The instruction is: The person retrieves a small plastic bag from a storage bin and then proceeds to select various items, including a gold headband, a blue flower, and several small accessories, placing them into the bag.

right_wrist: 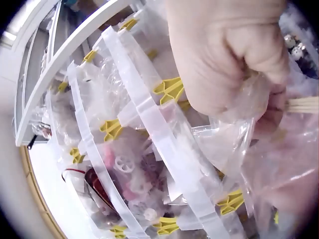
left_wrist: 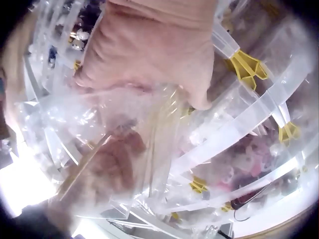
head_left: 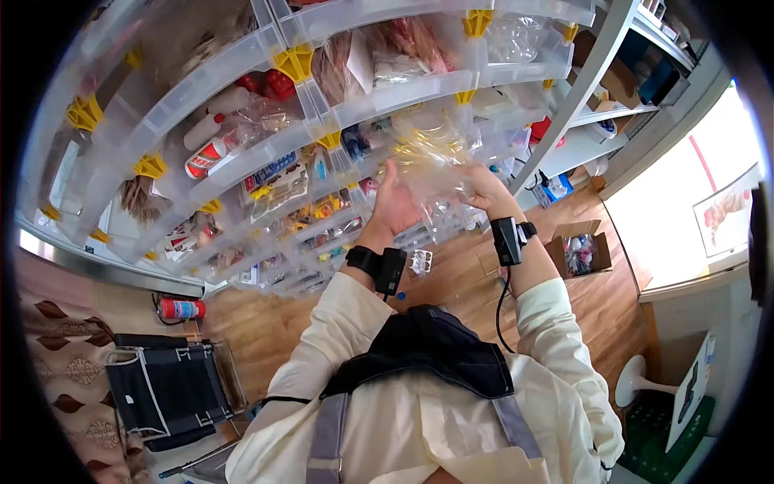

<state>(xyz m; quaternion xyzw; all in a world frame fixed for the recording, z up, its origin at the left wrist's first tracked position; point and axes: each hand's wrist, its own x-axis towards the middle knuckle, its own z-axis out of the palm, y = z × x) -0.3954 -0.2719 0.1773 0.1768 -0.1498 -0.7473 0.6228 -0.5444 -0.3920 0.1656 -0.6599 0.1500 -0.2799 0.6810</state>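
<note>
Tiers of clear plastic bins (head_left: pixel 403 93) with yellow clips (head_left: pixel 293 63) fill the upper left and middle of the head view, a white shelving frame (head_left: pixel 582 83) to their right. Wooden floor (head_left: pixel 250 331) shows below, with a cardboard box (head_left: pixel 602 254) at right, and a fire extinguisher (head_left: pixel 181 308) and a black folding chair (head_left: pixel 165 391) at lower left.

A person holds a clear plastic bag (head_left: pixel 431 165) in front of the bins, just above the centre of the frame and between the two hands. The right hand (head_left: pixel 486 189) has its thumb and fingers curled, pinching crumpled plastic at the bag's right side. The left hand (head_left: pixel 395 206) is against the opposite side, thumb pointing up; its fingers are behind plastic, so whether they are bent or straight cannot be told.

Thin pale sticks (right_wrist: pixel 304 104) are at the bag. In the right wrist view they run sideways, from just beside the right fingertips to the right edge; in the left wrist view they reach up close to the left thumb. Neither hand is clearly nearer.

Glare and creases blur the bag's outline, its mouth cannot be made out, and the sticks' far ends are cut off in the right wrist view.
</note>
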